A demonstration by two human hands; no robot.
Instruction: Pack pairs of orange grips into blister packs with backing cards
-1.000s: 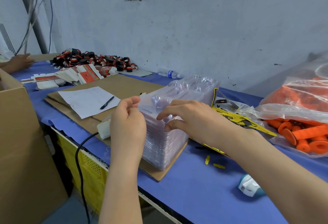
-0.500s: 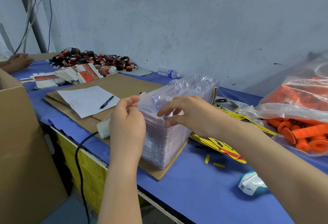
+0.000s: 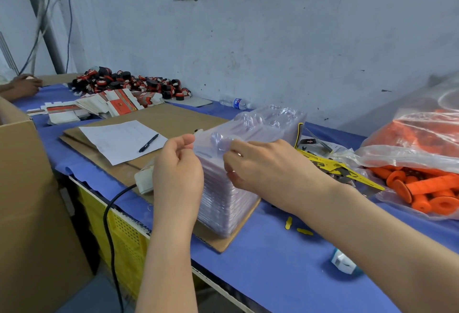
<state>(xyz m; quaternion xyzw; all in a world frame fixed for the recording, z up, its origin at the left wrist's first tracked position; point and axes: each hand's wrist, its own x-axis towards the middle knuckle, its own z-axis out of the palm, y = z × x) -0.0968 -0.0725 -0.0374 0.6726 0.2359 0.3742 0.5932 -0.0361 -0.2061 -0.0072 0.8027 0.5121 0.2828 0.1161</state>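
Head view, the only angle here: both hands are on a tall stack of clear blister packs sitting on a cardboard sheet in the middle of the blue worktop. The left hand has thumb and curled fingers pinching the near left corner of the top blister pack, and the right hand has its fingers curled over the same pack's near edge, pinching it just beside the left one. The orange grips are well off to the right, spilling out of a clear plastic bag lying on the worktop. The yellow backing cards lie flat between the stack and that bag, partly hidden behind the right wrist. A couple of little yellow scraps sit on the blue surface near the stack's right corner, and a small white and blue object peeks out from under the right forearm, can't tell what it is. On the far part of the cardboard there's a sheet of paper with a pen on it. Behind that is a heap of flat printed cartons, a pile of black and red parts, and a water bottle lying on its side by the wall. A big cardboard box stands at the left, a black cable hangs off the worktop edge, and another person's hand rests at the far left end.
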